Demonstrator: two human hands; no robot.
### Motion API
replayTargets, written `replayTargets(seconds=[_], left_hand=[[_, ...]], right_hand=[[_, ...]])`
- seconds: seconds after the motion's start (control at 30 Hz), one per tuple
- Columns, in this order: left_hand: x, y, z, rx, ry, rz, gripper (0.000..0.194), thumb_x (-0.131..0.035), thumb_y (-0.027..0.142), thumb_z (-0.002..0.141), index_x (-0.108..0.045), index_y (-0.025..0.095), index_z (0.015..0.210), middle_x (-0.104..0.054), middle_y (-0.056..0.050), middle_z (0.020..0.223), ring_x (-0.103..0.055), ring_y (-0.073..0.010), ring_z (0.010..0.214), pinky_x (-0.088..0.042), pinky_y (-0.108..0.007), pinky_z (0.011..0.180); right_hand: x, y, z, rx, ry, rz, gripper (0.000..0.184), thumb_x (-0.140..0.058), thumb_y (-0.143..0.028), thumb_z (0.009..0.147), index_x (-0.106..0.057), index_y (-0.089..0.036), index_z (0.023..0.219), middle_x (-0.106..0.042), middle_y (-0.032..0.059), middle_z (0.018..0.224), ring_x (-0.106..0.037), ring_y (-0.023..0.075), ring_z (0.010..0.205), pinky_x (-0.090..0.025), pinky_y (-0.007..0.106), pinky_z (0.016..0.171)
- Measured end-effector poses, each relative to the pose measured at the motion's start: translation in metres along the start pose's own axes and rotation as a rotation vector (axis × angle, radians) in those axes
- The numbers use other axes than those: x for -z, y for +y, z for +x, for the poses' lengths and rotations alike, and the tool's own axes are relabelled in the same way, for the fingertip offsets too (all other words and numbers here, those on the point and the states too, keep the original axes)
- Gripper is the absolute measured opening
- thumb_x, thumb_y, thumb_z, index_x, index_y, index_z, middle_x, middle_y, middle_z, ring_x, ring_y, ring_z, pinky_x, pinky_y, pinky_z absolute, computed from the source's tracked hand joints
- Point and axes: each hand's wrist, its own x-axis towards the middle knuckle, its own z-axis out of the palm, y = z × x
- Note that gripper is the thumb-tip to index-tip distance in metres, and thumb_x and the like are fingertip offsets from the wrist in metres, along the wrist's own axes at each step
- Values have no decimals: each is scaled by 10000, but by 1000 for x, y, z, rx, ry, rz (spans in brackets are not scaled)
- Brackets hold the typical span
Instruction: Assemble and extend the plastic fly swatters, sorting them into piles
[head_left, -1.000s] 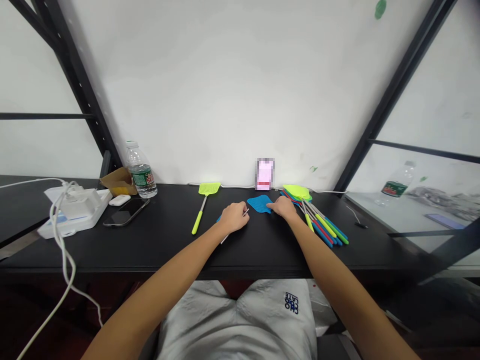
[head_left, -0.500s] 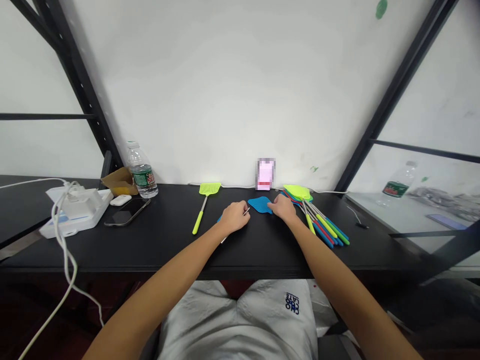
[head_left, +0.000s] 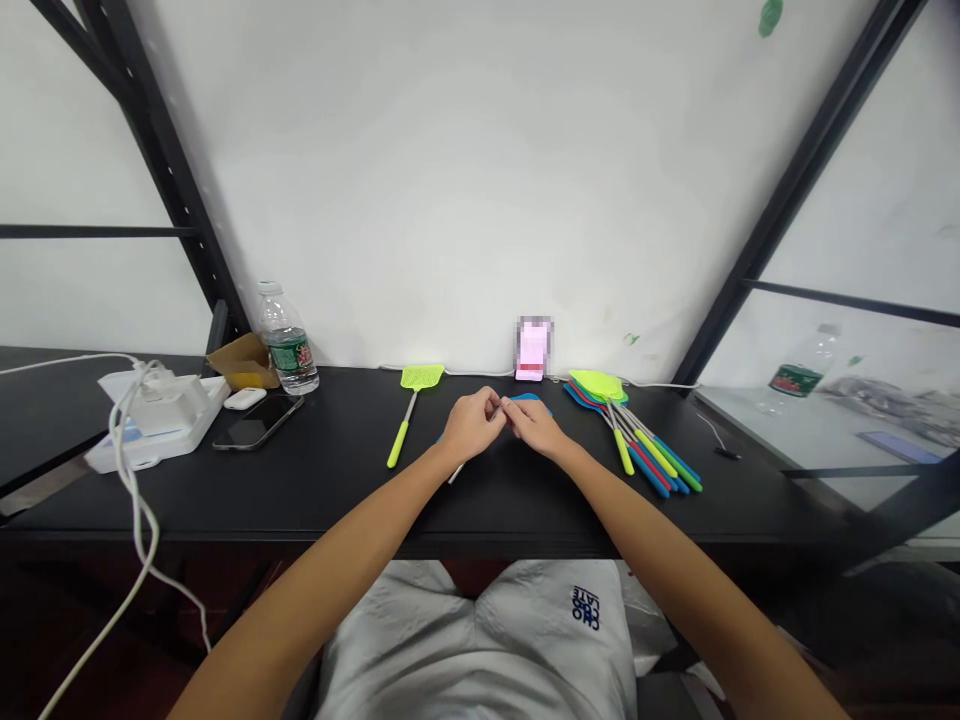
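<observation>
My left hand is closed around a thin metal rod, whose lower end sticks out below the wrist. A bit of blue shows just left of this hand. Close against it, my right hand pinches a blue fly swatter head, mostly covered by the fingers. The fingertips of both hands meet where rod and head come together; the joint itself is hidden. To the left lies a yellow-green fly swatter. On the right is a pile of fly swatters with blue, red, green and yellow-green handles.
A phone leans upright against the wall. At the left are a water bottle, a cardboard box, a dark phone, a white case and a power strip with white cables. A short black cable lies right.
My right hand has moved left with the blue swatter head, up against my left hand. The left hand still grips the rod and has shifted slightly up.
</observation>
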Motion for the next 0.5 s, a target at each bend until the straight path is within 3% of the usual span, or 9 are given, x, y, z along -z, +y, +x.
replayTargets(seconds=[0.33, 0.5], left_hand=[[0, 2, -2, -39, -1, -37, 102, -544, 267, 812, -568, 196, 881, -551, 44, 619, -501, -107, 577, -351, -231, 582], [-1, 2, -3, -62, -53, 1, 120, -543, 307, 830, -564, 205, 889, -572, 41, 627, -510, -113, 580, -338, -236, 579]], right_hand=[[-11, -2, 1, -209, -53, 388, 498, -399, -553, 903, -456, -201, 555, -421, -27, 451, -384, 101, 407, -267, 237, 420], [-4, 4, 5, -252, 23, 326, 517, -393, -562, 894, -470, -198, 534, -438, -15, 429, -384, 97, 394, -277, 234, 416]])
